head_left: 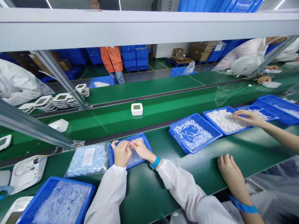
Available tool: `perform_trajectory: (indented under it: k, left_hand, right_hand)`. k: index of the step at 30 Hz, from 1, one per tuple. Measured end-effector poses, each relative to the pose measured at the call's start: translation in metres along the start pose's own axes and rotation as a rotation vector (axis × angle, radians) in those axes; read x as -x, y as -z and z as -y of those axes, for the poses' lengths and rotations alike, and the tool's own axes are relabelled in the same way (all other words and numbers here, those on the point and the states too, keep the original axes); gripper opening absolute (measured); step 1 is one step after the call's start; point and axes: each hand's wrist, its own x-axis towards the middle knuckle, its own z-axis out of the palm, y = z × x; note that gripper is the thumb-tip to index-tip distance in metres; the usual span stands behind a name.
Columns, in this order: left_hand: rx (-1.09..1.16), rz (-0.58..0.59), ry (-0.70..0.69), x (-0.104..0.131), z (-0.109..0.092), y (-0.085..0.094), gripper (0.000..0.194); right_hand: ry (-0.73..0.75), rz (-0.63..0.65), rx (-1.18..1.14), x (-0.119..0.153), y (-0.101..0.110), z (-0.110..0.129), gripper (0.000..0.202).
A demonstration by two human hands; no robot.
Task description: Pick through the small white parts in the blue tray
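Small pale parts point(135, 159) are lying in a small blue tray point(111, 157), which is resting on the green bench point(144, 193) directly before the person. The left hand point(121, 153) is hovering over the tray's left side, its fingers curling toward the thumb. The right hand point(141, 149), which is wearing a blue wristband point(155, 162), is meeting it from the other side. Both hands are pinching with their fingertips close together above the parts; whether they are gripping a part between them cannot be told, the detail being too small. Just left of the tray, a clear bag point(98, 163) of pale blue pieces is lying flat and bearing a white label point(88, 156). Nearer the person, a larger blue tray point(70, 180) is holding translucent pieces. Beyond the hands, a white device point(136, 109) with a screen is standing on the green belt point(112, 115). To the right, a co-worker's hand point(251, 117) is reaching over a tray of white pieces point(225, 121).
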Motion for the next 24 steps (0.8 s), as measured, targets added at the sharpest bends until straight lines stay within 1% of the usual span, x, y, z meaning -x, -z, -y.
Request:
perform_trajectory:
  k: [3, 5, 8, 10, 12, 14, 15, 17, 19, 21, 22, 23, 24]
  left_hand:
    - [-0.039, 0.027, -0.011, -0.001, -0.001, 0.000, 0.021]
    - [-0.057, 0.056, -0.029, -0.002, -0.001, 0.000, 0.023]
    - [-0.045, 0.067, -0.043, -0.002, 0.001, -0.001, 0.023]
    - [-0.026, 0.050, -0.035, -0.002, 0.004, -0.004, 0.025]
    - [-0.021, 0.044, -0.018, -0.001, 0.008, -0.006, 0.028]
    - [-0.030, 0.064, 0.006, -0.001, 0.010, -0.009, 0.029]
    - [-0.036, 0.084, 0.017, 0.000, 0.012, -0.010, 0.030]
    - [-0.045, 0.119, 0.033, 0.000, 0.013, -0.011, 0.030]
    - [-0.051, 0.136, 0.042, 0.000, 0.013, -0.011, 0.030]
    - [-0.066, 0.140, 0.048, 0.000, 0.012, -0.010, 0.029]
    - [-0.079, 0.146, 0.048, 0.000, 0.012, -0.009, 0.029]
    - [-0.096, 0.158, 0.045, 0.001, 0.012, -0.007, 0.029]
    - [-0.119, 0.175, 0.038, 0.003, 0.012, -0.004, 0.029]
  right_hand:
    - [0.021, -0.049, -0.043, -0.001, 0.000, 0.000, 0.030]
    - [0.038, -0.092, -0.022, -0.002, 0.000, 0.001, 0.031]
    - [0.073, -0.149, 0.116, 0.001, 0.000, 0.009, 0.031]
    - [0.128, -0.218, 0.236, 0.009, 0.007, 0.017, 0.028]
    - [0.194, -0.346, 0.399, 0.023, 0.025, 0.026, 0.025]
    - [0.224, -0.531, 0.598, 0.044, 0.054, 0.030, 0.024]
    - [0.210, -0.638, 0.688, 0.056, 0.072, 0.030, 0.024]
    - [0.120, -0.834, 0.801, 0.083, 0.110, 0.026, 0.026]
    - [-0.039, -0.972, 0.951, 0.108, 0.145, 0.017, 0.027]
    - [-0.214, -1.053, 1.086, 0.126, 0.167, 0.009, 0.030]
    - [-0.266, -1.068, 1.125, 0.132, 0.172, 0.007, 0.032]
    - [-0.281, -1.068, 1.139, 0.134, 0.173, 0.006, 0.034]
    - [-0.254, -1.050, 1.128, 0.134, 0.170, 0.007, 0.034]
